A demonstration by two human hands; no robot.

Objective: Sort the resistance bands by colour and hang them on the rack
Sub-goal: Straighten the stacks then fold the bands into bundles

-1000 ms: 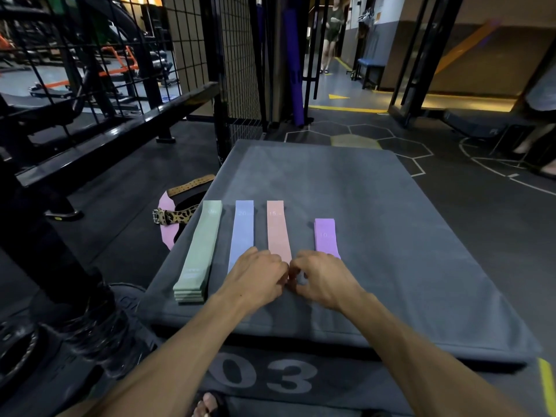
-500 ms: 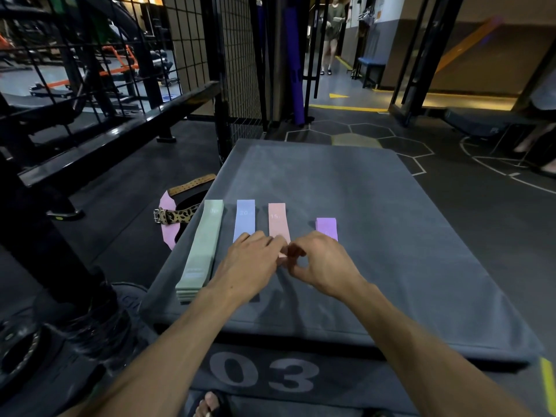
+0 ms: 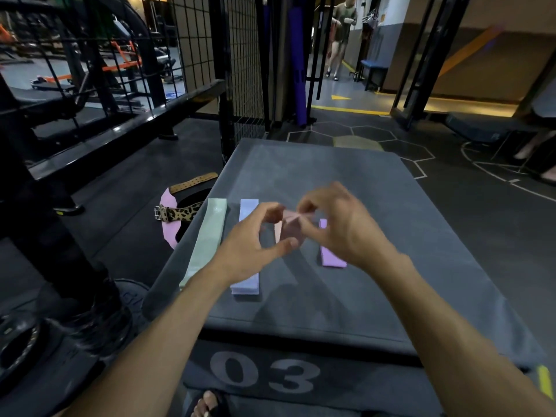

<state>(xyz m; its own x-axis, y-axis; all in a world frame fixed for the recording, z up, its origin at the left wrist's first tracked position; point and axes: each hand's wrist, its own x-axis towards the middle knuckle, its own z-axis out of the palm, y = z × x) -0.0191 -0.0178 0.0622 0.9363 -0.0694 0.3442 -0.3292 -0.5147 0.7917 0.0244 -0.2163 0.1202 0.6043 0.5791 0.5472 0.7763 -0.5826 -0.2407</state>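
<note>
So the pink band (image 3: 288,225) is off the mat (image 3: 376,230) now: a second ago it lay flat in the row, third from the left, and now you hold it raised between both hands, above its old slot. Left hand (image 3: 255,245) pinches its left edge with thumb and forefinger; right hand (image 3: 337,227) pinches the right end from the 2 o'clock side, other fingers curled. The frame is blurred there, so I can't tell how much of the band hangs free below.

The rest hasn't moved: green band (image 3: 207,239) at 9 o'clock of your hands, blue band (image 3: 246,284) just beside it and partly under your left wrist, purple band (image 3: 331,257) at 4 o'clock, clear of your right hand.

Meaning: sorting looks done, four colours in a row, and hanging has started with pink. Three colours are left on the mat. The leopard-print belt (image 3: 177,213) on the floor at 9 o'clock isn't part of this.
</note>
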